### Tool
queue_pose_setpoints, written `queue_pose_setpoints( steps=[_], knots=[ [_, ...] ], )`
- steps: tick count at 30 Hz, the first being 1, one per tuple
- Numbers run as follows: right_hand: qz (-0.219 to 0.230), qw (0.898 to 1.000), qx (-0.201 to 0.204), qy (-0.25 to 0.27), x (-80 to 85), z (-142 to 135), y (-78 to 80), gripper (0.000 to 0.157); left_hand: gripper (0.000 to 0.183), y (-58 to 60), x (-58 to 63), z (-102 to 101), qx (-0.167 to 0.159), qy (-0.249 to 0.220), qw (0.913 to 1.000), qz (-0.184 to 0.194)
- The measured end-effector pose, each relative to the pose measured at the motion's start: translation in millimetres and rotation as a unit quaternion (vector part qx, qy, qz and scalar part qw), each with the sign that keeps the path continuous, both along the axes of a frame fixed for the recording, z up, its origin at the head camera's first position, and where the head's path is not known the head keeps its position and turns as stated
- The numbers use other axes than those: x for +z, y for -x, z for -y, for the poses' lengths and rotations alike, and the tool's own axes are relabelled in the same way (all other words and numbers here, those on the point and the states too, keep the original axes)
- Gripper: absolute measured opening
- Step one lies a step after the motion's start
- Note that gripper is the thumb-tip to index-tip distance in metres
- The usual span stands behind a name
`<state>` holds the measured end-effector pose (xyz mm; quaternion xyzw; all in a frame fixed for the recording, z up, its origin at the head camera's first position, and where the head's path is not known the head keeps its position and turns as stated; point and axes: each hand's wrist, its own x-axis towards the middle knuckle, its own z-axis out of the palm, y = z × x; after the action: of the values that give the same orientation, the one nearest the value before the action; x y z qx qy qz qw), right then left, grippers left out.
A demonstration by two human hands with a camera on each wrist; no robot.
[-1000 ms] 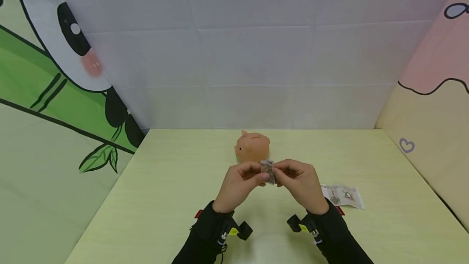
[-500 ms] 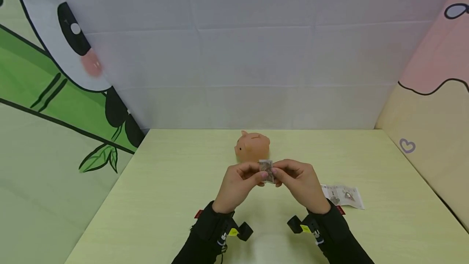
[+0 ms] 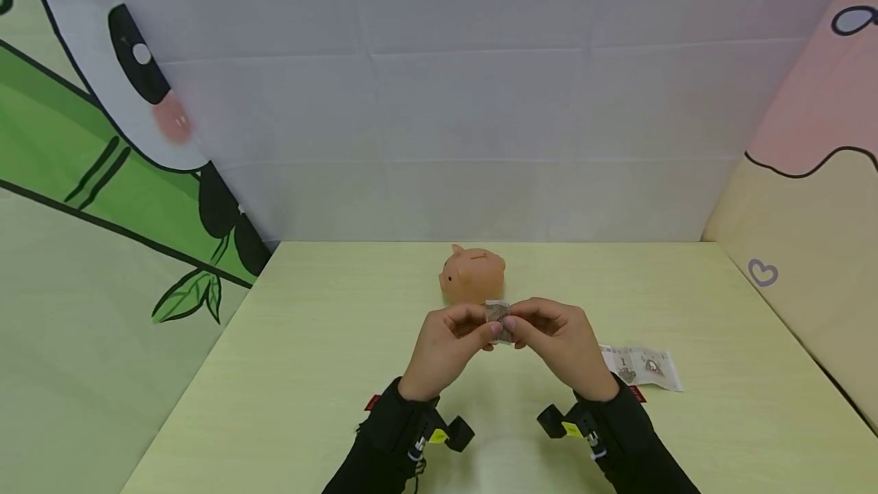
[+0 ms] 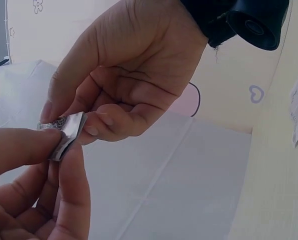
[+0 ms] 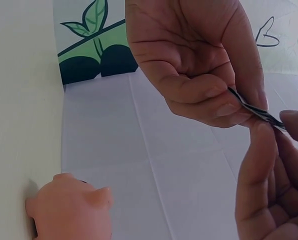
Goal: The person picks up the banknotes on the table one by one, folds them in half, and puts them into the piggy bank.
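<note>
Between both hands is a small folded banknote (image 3: pixel 498 312), grey and white, folded into a narrow packet. My left hand (image 3: pixel 442 345) pinches its left side between thumb and fingers, and my right hand (image 3: pixel 559 341) pinches the right side the same way. In the right wrist view the folded banknote (image 5: pixel 259 112) shows edge-on as thin stacked layers. Just beyond the hands stands an orange piggy bank (image 3: pixel 473 274), facing left, with a slot on its back. A second banknote (image 3: pixel 643 367) lies flat and slightly creased on the table, right of my right wrist.
The pale wooden table (image 3: pixel 309 402) reaches back to a white cloth wall (image 3: pixel 480 113). Printed cartoon panels stand along the left and right sides. Each black sleeve carries a small wrist camera (image 3: pixel 458 433).
Both hands stay in almost the same spot. The folded banknote has shifted slightly between the fingertips, its tilt a little straighter than a second ago.
</note>
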<state>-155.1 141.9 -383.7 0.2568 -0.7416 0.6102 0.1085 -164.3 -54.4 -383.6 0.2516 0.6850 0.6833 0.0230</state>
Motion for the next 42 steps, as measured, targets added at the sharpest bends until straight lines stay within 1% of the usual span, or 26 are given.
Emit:
queue_pose_setpoints(
  steps=[8, 12, 18, 22, 26, 33, 38, 42],
  knots=[
    [-0.012, 1.000, -0.004, -0.007, 0.9, -0.6, 0.3, 0.011, 0.019, -0.3, 1.4, -0.1, 0.004, 0.008, 0.9999, -0.007],
    [-0.015, 1.000, 0.000, -0.003, 0.1, -0.4, 1.3, 0.010, 0.019, -0.6, 2.5, -0.3, 0.006, 0.012, 0.9999, -0.004],
    [-0.021, 1.000, 0.009, 0.008, -0.9, 0.6, 2.3, 0.010, 0.018, -0.8, 2.1, 0.2, 0.011, 0.021, 0.9997, -0.010],
    [-0.025, 1.000, 0.005, 0.009, -1.1, 1.3, 2.2, 0.009, 0.018, -0.6, 1.5, 0.4, 0.013, 0.024, 0.9995, -0.012],
    [-0.028, 1.000, -0.003, 0.009, -1.3, 1.5, 2.1, 0.009, 0.022, 0.0, 1.3, 0.4, 0.001, 0.013, 0.9999, -0.010],
    [-0.037, 0.999, -0.006, 0.022, -3.0, 0.2, 3.4, 0.008, 0.031, 2.0, 0.7, 2.8, -0.030, -0.003, 0.9995, 0.012],
    [-0.025, 0.999, -0.018, 0.033, -2.0, 0.9, 3.1, 0.008, 0.035, 2.0, 1.8, 5.5, -0.047, -0.006, 0.9985, 0.028],
    [-0.025, 0.999, -0.021, 0.039, -2.4, 0.9, 2.9, 0.007, 0.037, 2.3, 0.9, 7.0, -0.060, -0.010, 0.9978, 0.027]
  ],
)
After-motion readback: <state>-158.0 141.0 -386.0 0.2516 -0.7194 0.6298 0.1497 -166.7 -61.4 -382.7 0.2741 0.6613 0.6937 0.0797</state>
